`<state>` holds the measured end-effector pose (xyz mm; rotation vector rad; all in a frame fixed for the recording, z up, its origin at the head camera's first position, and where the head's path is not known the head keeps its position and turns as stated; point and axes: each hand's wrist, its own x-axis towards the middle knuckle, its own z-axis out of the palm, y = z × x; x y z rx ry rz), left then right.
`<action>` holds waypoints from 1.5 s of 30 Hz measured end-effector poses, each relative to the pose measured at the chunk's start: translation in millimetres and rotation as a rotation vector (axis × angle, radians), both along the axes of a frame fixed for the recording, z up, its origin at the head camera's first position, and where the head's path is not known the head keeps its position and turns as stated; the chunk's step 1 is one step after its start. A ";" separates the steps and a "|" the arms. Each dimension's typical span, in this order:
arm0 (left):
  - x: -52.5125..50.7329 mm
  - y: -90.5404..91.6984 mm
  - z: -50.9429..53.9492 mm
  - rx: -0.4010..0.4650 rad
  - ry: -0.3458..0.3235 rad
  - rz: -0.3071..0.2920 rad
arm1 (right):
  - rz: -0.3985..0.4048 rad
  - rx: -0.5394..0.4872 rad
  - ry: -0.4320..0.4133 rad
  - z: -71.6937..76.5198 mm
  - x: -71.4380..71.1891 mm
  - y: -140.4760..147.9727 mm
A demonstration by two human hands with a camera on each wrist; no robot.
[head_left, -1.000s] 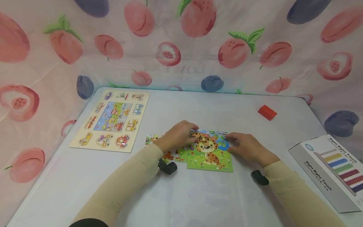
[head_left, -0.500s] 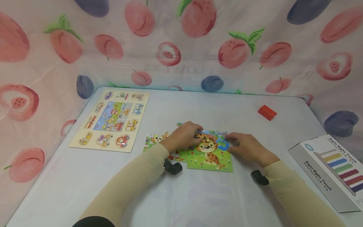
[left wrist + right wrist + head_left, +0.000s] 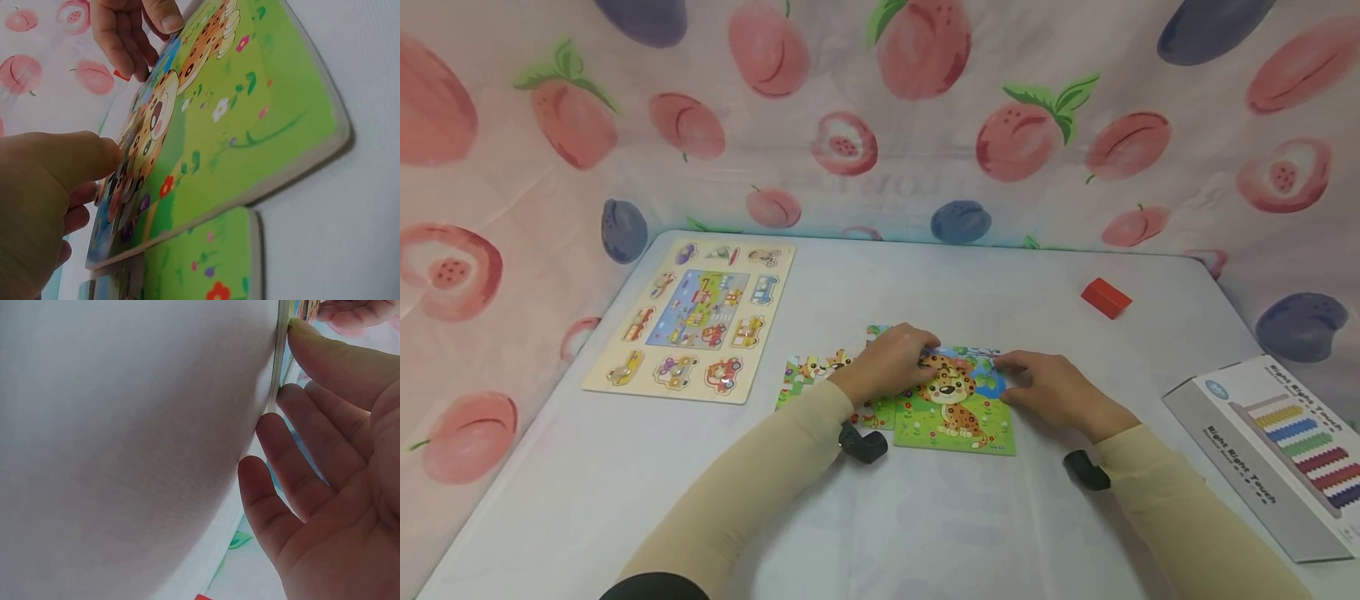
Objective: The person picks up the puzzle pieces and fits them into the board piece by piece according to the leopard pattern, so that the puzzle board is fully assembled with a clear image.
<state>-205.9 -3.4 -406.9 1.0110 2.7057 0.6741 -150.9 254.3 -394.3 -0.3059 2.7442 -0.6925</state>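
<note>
Leopard puzzle (image 3: 955, 417) flat on the table (image 3: 955, 533), a hand at each side

It lies near the middle of the white table, its picture of a spotted cub on green grass facing up. The left hand (image 3: 891, 360) reaches over its far left corner, thumb tip at the cub's head and the other fingers bent behind it. Whether this hand pinches a piece or only presses cannot be told. The right hand (image 3: 1056, 387) is at the far part of the right edge, fingers slightly bent and parted, the thumb and forefinger tips against the rim.

Just beside the puzzle on its left, partly hidden by the left hand and forearm, is another picture (image 3: 808, 371) with spotted animals on green. A small bit of coloured picture (image 3: 874, 331) shows beyond the left hand.

Well apart, at the table's far left, lies a vehicle board (image 3: 643, 385) with its shapes set around a town scene. A red block (image 3: 1107, 298) sits toward the back right, and a white box (image 3: 1277, 454) stands at the right edge. Fruit-print cloth (image 3: 910, 150) hangs behind.
</note>
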 end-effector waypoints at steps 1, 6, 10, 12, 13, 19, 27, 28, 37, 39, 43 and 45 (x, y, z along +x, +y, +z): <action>0.3 0.5 -0.1 0.000 0.001 0.000 | 0.002 -0.001 0.001 -0.1 -0.1 0.0; 1.0 3.4 -1.5 0.006 -0.001 0.005 | 0.005 -0.007 0.003 -0.2 -0.1 -0.4; 1.9 5.9 -1.7 -0.004 -0.002 0.013 | 0.010 -0.002 0.007 -0.4 0.1 -0.9; 2.6 6.8 -1.1 -0.011 -0.001 0.016 | 0.010 0.002 0.009 -0.4 0.3 -1.0; 2.8 7.1 -0.9 -0.014 0.000 0.018 | 0.010 0.004 0.010 -0.4 0.3 -1.1; 3.4 7.2 0.8 -0.026 -0.005 0.018 | 0.008 0.011 0.011 -0.3 0.1 -1.3; 4.3 6.6 0.1 -0.023 -0.006 0.021 | 0.012 0.016 0.018 -1.7 -0.7 -0.4; 4.3 6.6 -0.2 -0.022 -0.006 0.020 | 0.012 0.015 0.019 -1.8 -0.6 -0.4; 4.0 7.4 -3.5 -0.013 0.020 0.001 | -0.006 0.013 0.003 -1.6 -0.3 -0.5; 3.9 7.8 -4.3 -0.010 0.023 -0.007 | -0.007 0.011 0.001 -1.4 -0.2 -0.6; 4.4 8.7 -5.0 -0.007 0.018 -0.008 | -0.004 0.008 0.003 -1.2 -0.1 -0.6; 4.7 9.2 -4.9 -0.009 0.014 -0.004 | -0.002 0.005 0.005 -1.2 -0.2 -0.5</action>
